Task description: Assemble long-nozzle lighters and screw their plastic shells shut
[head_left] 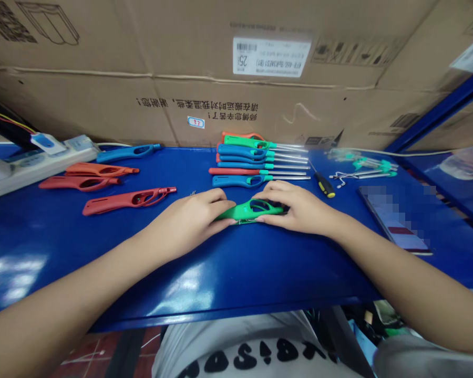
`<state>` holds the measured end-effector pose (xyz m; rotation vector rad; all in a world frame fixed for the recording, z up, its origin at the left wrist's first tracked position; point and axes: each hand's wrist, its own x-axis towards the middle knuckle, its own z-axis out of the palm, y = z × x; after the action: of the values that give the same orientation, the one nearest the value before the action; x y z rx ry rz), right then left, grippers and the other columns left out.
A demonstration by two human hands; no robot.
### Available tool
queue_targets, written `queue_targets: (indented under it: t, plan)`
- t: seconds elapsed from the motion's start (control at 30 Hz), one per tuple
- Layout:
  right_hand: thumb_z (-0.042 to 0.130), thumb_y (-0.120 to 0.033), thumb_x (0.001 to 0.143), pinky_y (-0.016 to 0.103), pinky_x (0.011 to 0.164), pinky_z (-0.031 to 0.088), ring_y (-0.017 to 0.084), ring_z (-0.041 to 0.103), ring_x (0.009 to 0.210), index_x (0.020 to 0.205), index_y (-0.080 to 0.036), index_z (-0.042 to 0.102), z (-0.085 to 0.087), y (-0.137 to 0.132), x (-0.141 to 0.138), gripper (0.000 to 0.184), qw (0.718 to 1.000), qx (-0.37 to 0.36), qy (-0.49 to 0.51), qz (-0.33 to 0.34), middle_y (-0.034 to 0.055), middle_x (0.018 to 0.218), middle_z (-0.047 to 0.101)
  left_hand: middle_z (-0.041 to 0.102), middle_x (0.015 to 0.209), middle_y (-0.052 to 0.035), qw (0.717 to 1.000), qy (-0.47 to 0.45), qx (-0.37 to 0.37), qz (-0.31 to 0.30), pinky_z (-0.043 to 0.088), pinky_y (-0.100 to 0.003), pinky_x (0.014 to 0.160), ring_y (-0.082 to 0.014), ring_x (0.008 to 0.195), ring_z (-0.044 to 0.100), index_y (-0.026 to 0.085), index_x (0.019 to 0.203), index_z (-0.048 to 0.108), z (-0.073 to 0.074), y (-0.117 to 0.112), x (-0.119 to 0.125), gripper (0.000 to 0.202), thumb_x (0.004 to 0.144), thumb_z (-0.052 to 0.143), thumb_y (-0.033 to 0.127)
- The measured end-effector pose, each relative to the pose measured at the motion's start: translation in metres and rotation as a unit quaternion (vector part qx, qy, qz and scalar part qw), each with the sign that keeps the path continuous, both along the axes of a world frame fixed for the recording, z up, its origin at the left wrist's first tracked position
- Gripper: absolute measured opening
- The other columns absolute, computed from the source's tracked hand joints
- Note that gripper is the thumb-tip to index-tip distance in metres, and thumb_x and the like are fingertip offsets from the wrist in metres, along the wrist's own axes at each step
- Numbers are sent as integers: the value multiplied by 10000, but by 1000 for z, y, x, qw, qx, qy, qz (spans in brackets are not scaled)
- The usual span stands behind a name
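While the tubed lighters (pixel 252 165) at far middle look done and the tubeless cases (pixel 112 203) at left look pending, left hand (pixel 197 218) and right hand (pixel 299 207) pinch a seemingly half-built green lighter (pixel 241 211) at near middle.

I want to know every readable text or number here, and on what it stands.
Box, upside down: "师傅您辛苦了!"
Box, upside down: "请在搬运时对我温柔些,谢谢您!"
White label: "25" as seen; upside-down "KFR-", rest blurred.
Small sticker: red digits, possibly "33".
Shirt: letters, partly hidden, not readable whole.
Phone: screen pixelated.
Other box print: too small or blurred.
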<state>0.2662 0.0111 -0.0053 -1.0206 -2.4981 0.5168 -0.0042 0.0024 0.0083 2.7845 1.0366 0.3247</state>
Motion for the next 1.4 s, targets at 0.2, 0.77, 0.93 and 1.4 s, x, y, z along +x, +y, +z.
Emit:
queue_targets:
  t: [0.2, 0.77, 0.93, 1.4]
  plan:
    - [660, -411, 914, 398, 896, 499, 245, 610, 1000, 1175, -175, 689, -6, 2, -2, 353, 999, 26, -26, 23, 116, 1096, 646, 676, 1037, -73, 999, 40, 22, -9, 553, -346, 820, -226, 921, 680, 191, 1157, 697, -5, 2, 0, 276, 1004, 554, 370]
    - [643, -481, 921, 413, 891, 462, 263, 607, 1042, 1190, -190, 717, -8, 1, -1, 404, 993, 85, -81, 9, 115, 1131, 653, 681, 1040, -51, 999, 47, 16, -1, 550, -333, 800, -221, 937, 674, 215, 1164, 705, -3, 3, -1, 264, 994, 574, 369]
    - [636, -471, 928, 408, 876, 463, 266, 623, 1031, 1215, -187, 716, -8, 1, -1, 412, 989, 105, -107, 10, 109, 1144, 676, 678, 1062, -46, 998, 55, 19, 11, 557, -338, 778, -233, 965, 672, 238, 1169, 703, -6, 2, 0, 263, 991, 577, 384]
    - [538, -339, 1001, 332, 748, 456, 218, 669, 866, 1096, -136, 735, -4, -2, -1, 298, 961, 226, -152, 38, 106, 1025, 745, 672, 1065, -113, 999, 30, 43, -9, 554, -430, 887, -277, 986, 657, 112, 1207, 664, -14, 5, 3, 290, 995, 556, 278]
